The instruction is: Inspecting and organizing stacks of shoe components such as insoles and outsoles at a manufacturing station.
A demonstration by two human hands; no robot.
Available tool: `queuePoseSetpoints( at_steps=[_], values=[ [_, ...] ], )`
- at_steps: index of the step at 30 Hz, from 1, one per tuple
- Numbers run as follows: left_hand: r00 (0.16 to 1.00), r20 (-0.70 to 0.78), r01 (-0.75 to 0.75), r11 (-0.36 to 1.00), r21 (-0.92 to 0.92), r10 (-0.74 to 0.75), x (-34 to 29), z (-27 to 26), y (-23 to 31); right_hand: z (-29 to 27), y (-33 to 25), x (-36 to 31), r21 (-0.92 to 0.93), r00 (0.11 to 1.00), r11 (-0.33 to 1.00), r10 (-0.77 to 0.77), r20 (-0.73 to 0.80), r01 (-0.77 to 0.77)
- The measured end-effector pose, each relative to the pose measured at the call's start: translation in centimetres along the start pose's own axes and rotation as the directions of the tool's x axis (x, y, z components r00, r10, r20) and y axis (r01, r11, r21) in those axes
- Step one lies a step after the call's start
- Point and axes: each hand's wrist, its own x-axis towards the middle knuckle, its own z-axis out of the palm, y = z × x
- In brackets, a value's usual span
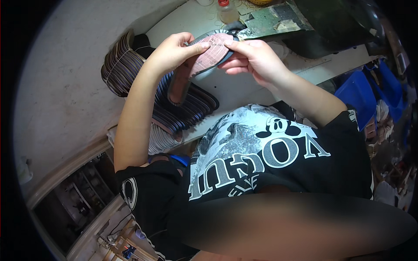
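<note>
A shoe insole [208,56] is held above the white worktable [65,87] between both hands.

The insole is gripped at its upper, rounded end by both hands: the left hand [172,52] is closed on its left edge with the thumb laid across the pinkish face, and the right hand [254,58] is pinched on the right edge with the fingers curled beneath. Its long axis is seen to run diagonally, from the upper right near the fingertips down to the lower left, where the free narrow end is pointed toward the fanned stack of dark insoles [183,108] lying just below. Both hands are equally near it; neither is open. A small red-capped bottle [226,11] is stood farther back, and blue plastic bins [361,95] are seen at the right.
</note>
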Motion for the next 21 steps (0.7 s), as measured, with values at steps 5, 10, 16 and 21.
queuePoseSetpoints(
  at_steps=[5,10,16,21],
  values=[
    [0.974,0.105,0.227,0.910,-0.347,-0.202,-1.7,2.9,1.2,-0.3,0.9,-0.3,-0.103,0.997,0.992,-0.071,0.033,0.074],
    [0.963,0.070,0.268,0.900,-0.344,-0.260,-2.5,4.6,2.7,-0.4,3.0,-1.5,-0.357,0.973,0.907,-0.182,0.145,0.223],
    [0.965,0.114,0.259,0.928,-0.266,-0.237,-2.4,4.0,2.9,-2.1,2.3,-0.8,-0.307,0.976,0.931,-0.157,0.150,0.197],
    [0.963,-0.144,0.180,0.944,-0.278,-0.226,-1.9,5.4,2.0,-4.4,1.7,-0.7,-0.374,0.974,0.912,-0.096,0.203,0.168]
  ],
)
